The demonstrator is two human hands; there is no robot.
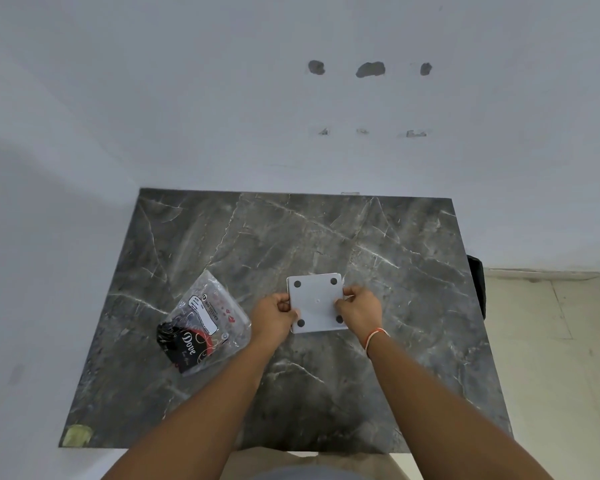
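Observation:
A flat white square plate (316, 301) with a dark round pad at each corner lies over the middle of a dark grey marble table (395, 254). My left hand (272, 315) grips its left edge, fingers curled round the rim. At the plate's right edge, my right hand (359, 306) pinches it, thumb on top. Whether the plate rests on the table or is lifted slightly, I cannot tell. An orange and white thread is tied round my right wrist.
A clear plastic pouch (205, 322) with a black and red "Dove" packet inside lies on the table to the left of my hands. A scrap of yellowish tape (78, 435) sits at the front left corner. White walls stand behind and left; a dark object (477, 285) hangs off the right edge.

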